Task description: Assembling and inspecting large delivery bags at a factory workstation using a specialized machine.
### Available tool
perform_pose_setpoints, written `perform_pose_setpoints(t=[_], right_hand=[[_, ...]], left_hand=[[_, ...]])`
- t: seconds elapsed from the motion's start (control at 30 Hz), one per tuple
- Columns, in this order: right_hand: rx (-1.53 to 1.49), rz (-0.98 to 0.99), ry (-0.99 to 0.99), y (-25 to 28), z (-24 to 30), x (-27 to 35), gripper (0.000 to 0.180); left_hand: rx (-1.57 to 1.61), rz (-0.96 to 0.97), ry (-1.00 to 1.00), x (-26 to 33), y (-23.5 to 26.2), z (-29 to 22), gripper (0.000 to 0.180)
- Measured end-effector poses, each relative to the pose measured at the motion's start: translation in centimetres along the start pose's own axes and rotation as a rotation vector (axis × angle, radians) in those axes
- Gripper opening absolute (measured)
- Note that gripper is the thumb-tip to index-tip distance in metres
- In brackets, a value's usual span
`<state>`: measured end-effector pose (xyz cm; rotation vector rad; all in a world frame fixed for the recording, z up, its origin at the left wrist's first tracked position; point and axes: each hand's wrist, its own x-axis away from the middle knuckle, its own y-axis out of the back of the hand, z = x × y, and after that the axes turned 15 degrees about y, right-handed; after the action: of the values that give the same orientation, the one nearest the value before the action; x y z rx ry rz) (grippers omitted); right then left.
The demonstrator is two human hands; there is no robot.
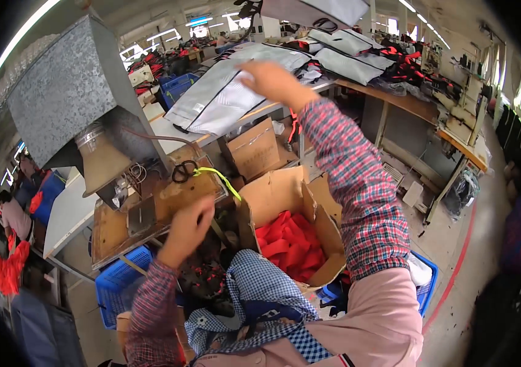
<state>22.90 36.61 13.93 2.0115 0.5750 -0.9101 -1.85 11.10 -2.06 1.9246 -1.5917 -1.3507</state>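
Right hand [269, 79] stretches far across the counter [168, 131], grip spread flat on the grey fabric panel [224, 92]: smooth, stiff-looking, dark-edged. It looks like a pick-up; next it needs a pinch at the panel's edge. Left hand [188, 226] hovers near, fingers curled together over dark scraps, beside a cardboard box [276, 196] of red cloth

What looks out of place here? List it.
A grey fabric panel droops over the table's edge under the right hand. Scissors with a yellow-green strap lie loose on the wooden board, near the left hand.
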Motion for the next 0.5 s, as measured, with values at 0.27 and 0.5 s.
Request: perform_pose_setpoints(t=[0.27, 0.5], right_hand=[[-0.476, 0.253, -0.632, -5.8, 20.0, 27.1, 0.018], [-0.161, 0.176, -1.007, 2.7, 34.1, 42.3, 0.018]], left_hand=[[-0.35, 0.39, 0.916, 32.5, -8.3, 21.6, 0.052], [-0.479, 0.256, 0.717, 33.1, -8.3, 24.8, 0.023]])
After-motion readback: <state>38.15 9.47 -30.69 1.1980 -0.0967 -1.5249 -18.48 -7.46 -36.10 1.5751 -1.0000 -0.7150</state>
